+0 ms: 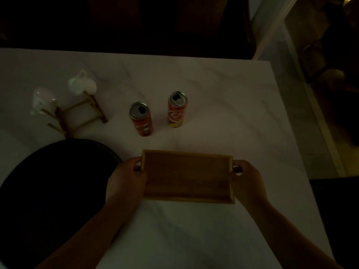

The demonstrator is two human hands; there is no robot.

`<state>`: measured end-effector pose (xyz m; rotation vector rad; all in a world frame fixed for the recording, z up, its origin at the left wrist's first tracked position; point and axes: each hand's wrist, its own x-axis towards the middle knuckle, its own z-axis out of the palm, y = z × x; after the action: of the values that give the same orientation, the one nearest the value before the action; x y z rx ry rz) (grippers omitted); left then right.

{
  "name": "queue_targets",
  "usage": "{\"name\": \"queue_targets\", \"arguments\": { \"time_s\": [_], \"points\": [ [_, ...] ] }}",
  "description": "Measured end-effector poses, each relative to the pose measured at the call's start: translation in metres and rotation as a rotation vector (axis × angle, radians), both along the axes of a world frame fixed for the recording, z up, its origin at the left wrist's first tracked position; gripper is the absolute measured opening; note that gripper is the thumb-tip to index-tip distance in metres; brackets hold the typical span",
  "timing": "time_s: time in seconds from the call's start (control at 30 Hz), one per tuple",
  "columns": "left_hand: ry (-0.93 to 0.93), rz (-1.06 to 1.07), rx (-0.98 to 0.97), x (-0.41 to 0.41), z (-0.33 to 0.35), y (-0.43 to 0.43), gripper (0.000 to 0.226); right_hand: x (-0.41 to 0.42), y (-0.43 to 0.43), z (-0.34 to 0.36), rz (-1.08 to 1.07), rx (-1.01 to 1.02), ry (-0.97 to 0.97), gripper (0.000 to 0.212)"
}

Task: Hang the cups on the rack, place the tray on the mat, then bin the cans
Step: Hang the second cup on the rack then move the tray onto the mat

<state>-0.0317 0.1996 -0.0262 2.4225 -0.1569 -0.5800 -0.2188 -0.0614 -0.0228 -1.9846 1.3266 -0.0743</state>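
Observation:
An empty wooden tray [186, 175] lies in front of me on the white table. My left hand [126, 177] grips its left end handle and my right hand [247, 179] grips its right end handle. A dark oval mat [54, 183] lies to the left, its edge close to my left hand. Two opened red cans [141, 119] [177, 109] stand upright beyond the tray. Further left, two white cups [43, 100] [82, 84] hang on a wooden rack [77, 115].
The marble table [223, 84] ends at the right, close to the tray's right end, with floor [310, 113] below. Dark furniture stands behind the far edge. The scene is dimly lit.

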Motion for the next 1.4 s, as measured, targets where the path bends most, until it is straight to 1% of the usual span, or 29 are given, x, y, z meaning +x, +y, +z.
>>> {"name": "queue_targets", "arguments": {
  "time_s": [0.23, 0.33, 0.47, 0.57, 0.83, 1.0, 1.13, 1.27, 1.4],
  "points": [
    [-0.014, 0.047, 0.06, 0.02, 0.002, 0.059, 0.048, 0.035, 0.044, 0.007, 0.084, 0.024, -0.025, 0.03],
    [-0.028, 0.073, 0.095, 0.027, 0.002, 0.087, 0.048, 0.053, 0.066, 0.01, 0.122, 0.047, -0.042, 0.035],
    [-0.023, 0.115, 0.119, 0.038, 0.003, 0.124, 0.048, 0.076, 0.096, 0.004, 0.183, 0.079, -0.038, 0.028],
    [-0.036, 0.141, 0.136, 0.045, 0.004, 0.15, 0.047, 0.091, 0.118, 0.001, 0.212, 0.103, -0.047, 0.031],
    [-0.047, 0.206, 0.179, 0.065, 0.003, 0.221, 0.04, 0.129, 0.177, -0.001, 0.324, 0.13, 0.02, 0.032],
    [-0.069, 0.239, 0.272, 0.076, 0.004, 0.257, 0.039, 0.148, 0.211, -0.002, 0.384, 0.153, 0.028, 0.031],
    [-0.057, 0.265, 0.263, 0.081, 0.007, 0.28, 0.038, 0.164, 0.231, -0.004, 0.432, 0.144, 0.016, 0.025],
    [-0.075, 0.278, 0.267, 0.09, 0.004, 0.298, 0.042, 0.174, 0.247, -0.006, 0.465, 0.138, 0.01, 0.029],
    [-0.078, 0.278, 0.262, 0.095, 0.0, 0.309, 0.042, 0.182, 0.255, -0.009, 0.486, 0.126, 0.036, 0.026]
  ]
}}
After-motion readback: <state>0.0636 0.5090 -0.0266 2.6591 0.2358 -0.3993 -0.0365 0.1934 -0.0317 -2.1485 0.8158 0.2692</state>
